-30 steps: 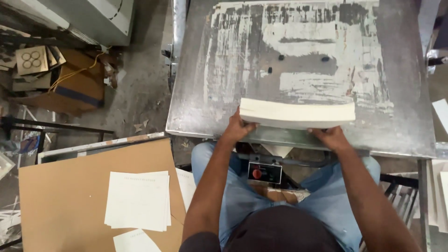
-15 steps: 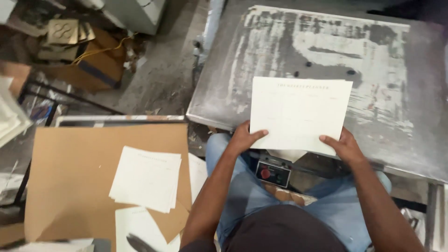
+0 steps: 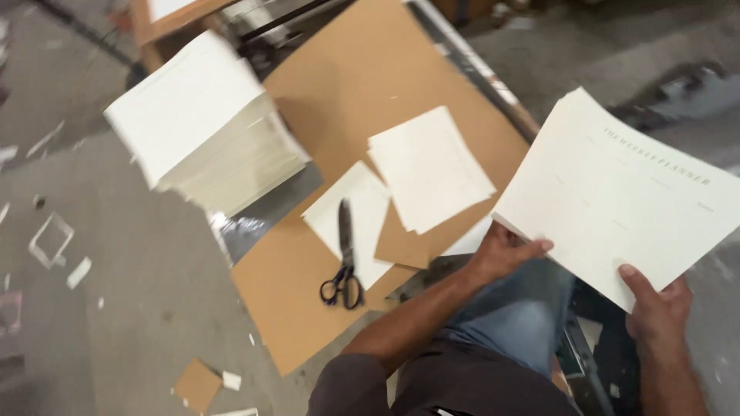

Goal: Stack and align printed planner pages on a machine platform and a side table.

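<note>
Both my hands hold a thin stack of cream printed sheets (image 3: 624,192) in the air at the right. My left hand (image 3: 505,250) grips its lower left edge, thumb on top. My right hand (image 3: 655,304) grips the bottom corner. Below and to the left lies a brown cardboard sheet (image 3: 339,92) with loose white papers (image 3: 428,166) and black-handled scissors (image 3: 344,266) on it. A tall pile of cream paper (image 3: 204,123) stands at the upper left.
The grey concrete floor (image 3: 116,308) is strewn with paper and cardboard scraps (image 3: 199,383). My knees in blue jeans (image 3: 516,316) are beneath the held stack. A metal rail (image 3: 478,69) runs along the cardboard's far edge.
My view has swung left, away from the grey metal table toward the cardboard and the tall paper pile. The stack has come off the table with both hands still on it.
</note>
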